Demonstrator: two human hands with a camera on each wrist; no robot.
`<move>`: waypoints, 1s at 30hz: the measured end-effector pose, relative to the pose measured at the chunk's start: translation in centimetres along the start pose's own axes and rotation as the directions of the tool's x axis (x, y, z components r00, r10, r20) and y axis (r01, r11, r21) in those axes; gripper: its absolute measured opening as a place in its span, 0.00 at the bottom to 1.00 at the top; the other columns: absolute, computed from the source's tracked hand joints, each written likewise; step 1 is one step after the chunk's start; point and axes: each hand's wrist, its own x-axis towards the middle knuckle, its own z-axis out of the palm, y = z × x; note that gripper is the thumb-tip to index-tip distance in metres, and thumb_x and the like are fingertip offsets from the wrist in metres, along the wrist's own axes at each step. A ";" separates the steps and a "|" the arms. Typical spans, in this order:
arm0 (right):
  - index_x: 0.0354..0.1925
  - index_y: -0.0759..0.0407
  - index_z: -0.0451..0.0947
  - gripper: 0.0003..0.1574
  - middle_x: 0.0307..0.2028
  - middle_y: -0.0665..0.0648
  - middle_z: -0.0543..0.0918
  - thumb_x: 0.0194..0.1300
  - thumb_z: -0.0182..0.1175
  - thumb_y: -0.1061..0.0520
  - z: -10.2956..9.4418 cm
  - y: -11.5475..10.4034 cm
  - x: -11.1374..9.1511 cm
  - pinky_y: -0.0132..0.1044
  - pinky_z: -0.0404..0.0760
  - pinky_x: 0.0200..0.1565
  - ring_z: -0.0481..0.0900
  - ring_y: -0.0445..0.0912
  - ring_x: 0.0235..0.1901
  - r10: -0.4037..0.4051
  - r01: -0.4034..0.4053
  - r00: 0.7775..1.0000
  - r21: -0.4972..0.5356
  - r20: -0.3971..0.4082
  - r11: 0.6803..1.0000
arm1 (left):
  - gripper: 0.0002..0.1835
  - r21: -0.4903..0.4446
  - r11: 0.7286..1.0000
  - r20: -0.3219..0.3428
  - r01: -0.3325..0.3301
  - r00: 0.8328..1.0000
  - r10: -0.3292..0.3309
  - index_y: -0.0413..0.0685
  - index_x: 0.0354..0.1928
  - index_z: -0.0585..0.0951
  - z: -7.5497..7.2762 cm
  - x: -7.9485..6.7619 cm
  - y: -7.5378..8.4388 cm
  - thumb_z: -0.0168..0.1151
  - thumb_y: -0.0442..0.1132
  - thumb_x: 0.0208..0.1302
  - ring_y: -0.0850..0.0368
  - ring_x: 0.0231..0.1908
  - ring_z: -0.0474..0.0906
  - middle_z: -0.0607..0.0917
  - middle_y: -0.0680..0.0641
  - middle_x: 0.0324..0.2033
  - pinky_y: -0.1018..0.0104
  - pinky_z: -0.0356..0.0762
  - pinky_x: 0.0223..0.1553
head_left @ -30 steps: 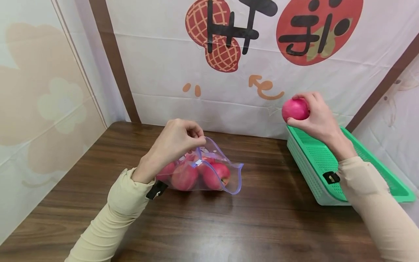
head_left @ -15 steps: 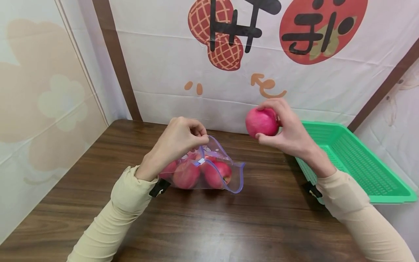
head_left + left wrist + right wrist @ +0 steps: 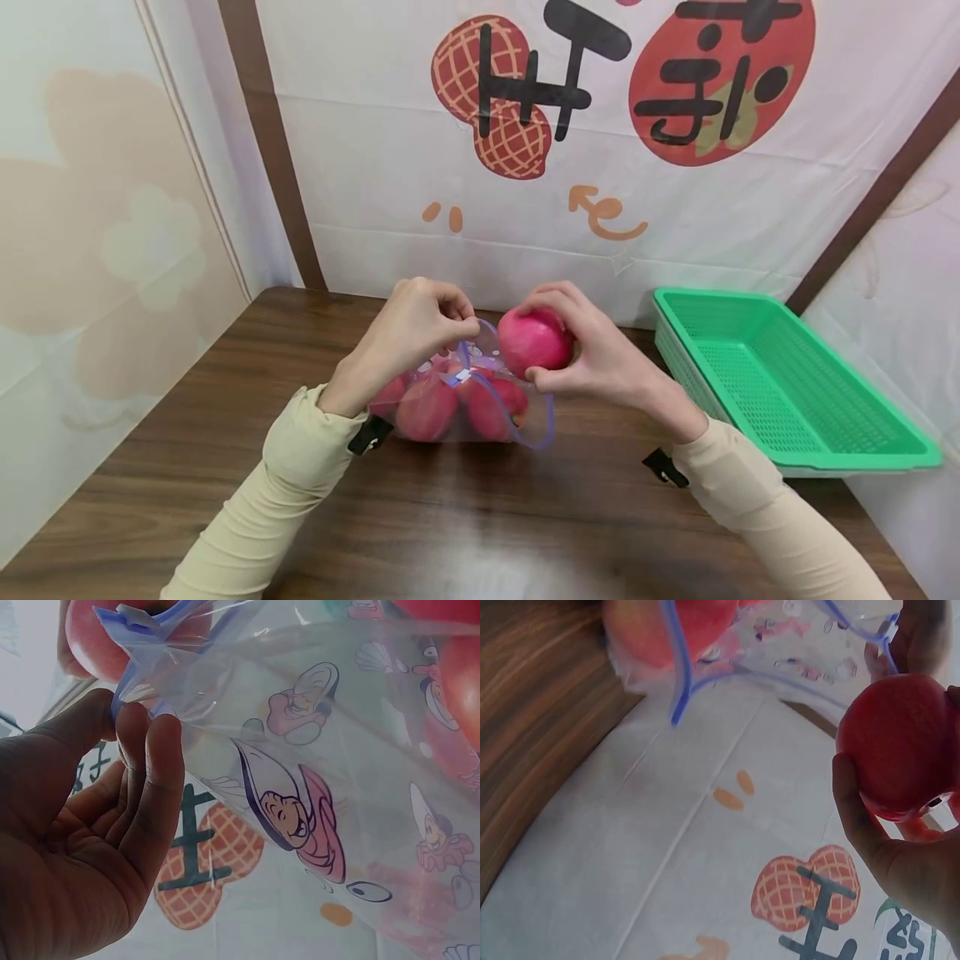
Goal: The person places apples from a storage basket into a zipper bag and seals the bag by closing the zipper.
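Note:
A clear zip bag [image 3: 375,750] with a purple edge and printed cartoon figures lies on the table, several red apples [image 3: 425,408] inside it. My left hand [image 3: 412,329] pinches the upper edge of its mouth between thumb and fingers, keeping the mouth apart. Another red apple [image 3: 534,342] is held by my right hand [image 3: 600,358], its fingers and thumb curled round the sides. That apple hangs just above and to the right of the bag's mouth. In the right wrist view the purple rim [image 3: 676,667] of the bag stands apart from the held apple.
On the right of the brown wooden table [image 3: 465,533] stands a green plastic basket [image 3: 787,375]; no apples show in it. A white printed cloth [image 3: 375,167] hangs behind the table, with another cloth panel [image 3: 90,292] at the left.
My right hand has carried the apple leftward and down, from above the green basket to beside the bag's mouth. The left hand keeps its pinch on the bag in nearly the same place.

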 end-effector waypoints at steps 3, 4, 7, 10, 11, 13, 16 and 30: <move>0.57 0.47 0.73 0.37 0.56 0.47 0.71 0.48 0.74 0.57 0.9 0.1 -0.1 0.36 0.85 0.45 0.70 0.40 0.56 0.004 -0.004 1.000 0.022 0.015 1.000 | 0.03 -0.020 1.000 0.009 0.016 1.000 -0.016 0.53 0.24 0.84 0.2 0.0 -0.3 0.65 0.39 0.52 0.57 0.20 0.80 0.83 0.52 0.19 0.63 0.80 0.25; 0.56 0.47 0.73 0.36 0.56 0.47 0.72 0.48 0.74 0.57 1.1 0.1 -0.1 0.36 0.85 0.45 0.70 0.40 0.56 0.004 -0.005 1.000 0.023 0.019 1.000 | 0.03 -0.024 1.000 0.009 0.017 1.000 -0.017 0.53 0.24 0.84 0.2 0.0 -0.4 0.65 0.39 0.52 0.56 0.20 0.80 0.83 0.52 0.19 0.63 0.80 0.25; 0.56 0.46 0.74 0.35 0.56 0.47 0.72 0.49 0.74 0.56 1.8 0.4 -0.1 0.35 0.84 0.44 0.70 0.40 0.55 0.022 -0.023 0.999 0.015 0.032 1.000 | 0.03 -0.034 0.999 0.010 0.023 1.000 -0.023 0.53 0.24 0.84 0.2 0.1 -0.5 0.65 0.39 0.53 0.56 0.20 0.81 0.84 0.52 0.19 0.63 0.82 0.25; 0.56 0.45 0.74 0.34 0.55 0.46 0.71 0.50 0.73 0.56 2.4 0.6 -0.1 0.35 0.84 0.43 0.70 0.39 0.54 0.051 -0.052 0.998 0.009 0.042 0.999 | 0.03 -0.030 0.999 0.008 0.017 1.000 -0.017 0.53 0.24 0.84 0.3 0.1 -0.5 0.65 0.40 0.53 0.56 0.19 0.81 0.84 0.52 0.19 0.63 0.82 0.25; 0.56 0.44 0.74 0.34 0.55 0.46 0.71 0.50 0.73 0.56 2.6 0.7 -0.1 0.34 0.84 0.43 0.70 0.40 0.54 0.062 -0.062 0.997 0.010 0.045 0.998 | 0.03 -0.029 0.999 0.007 0.017 1.000 -0.017 0.53 0.24 0.84 0.3 0.1 -0.4 0.65 0.40 0.53 0.56 0.19 0.81 0.84 0.52 0.19 0.63 0.82 0.24; 0.57 0.44 0.74 0.34 0.55 0.47 0.70 0.51 0.73 0.55 3.0 0.7 0.0 0.34 0.84 0.43 0.71 0.40 0.53 0.082 -0.083 0.995 0.021 0.055 0.996 | 0.03 -0.019 1.000 0.001 0.006 1.000 -0.006 0.52 0.24 0.84 0.3 0.1 -0.3 0.65 0.40 0.53 0.56 0.19 0.80 0.84 0.53 0.19 0.63 0.81 0.24; 0.59 0.44 0.73 0.35 0.55 0.49 0.69 0.54 0.74 0.51 3.5 0.5 0.1 0.35 0.84 0.44 0.72 0.42 0.52 0.111 -0.115 0.991 0.045 0.075 0.992 | 0.04 -0.003 1.000 -0.013 -0.016 1.000 0.016 0.52 0.24 0.84 0.4 0.1 -0.2 0.66 0.41 0.53 0.57 0.17 0.79 0.83 0.53 0.19 0.63 0.80 0.23; 0.66 0.46 0.68 0.43 0.54 0.56 0.66 0.55 0.73 0.44 5.4 0.0 -0.1 0.37 0.84 0.48 0.76 0.46 0.51 0.198 -0.208 0.960 0.031 0.199 0.978 | 0.04 -0.022 0.999 -0.010 -0.039 0.999 0.039 0.52 0.24 0.84 1.1 0.4 0.1 0.67 0.41 0.54 0.58 0.16 0.77 0.83 0.53 0.17 0.66 0.76 0.20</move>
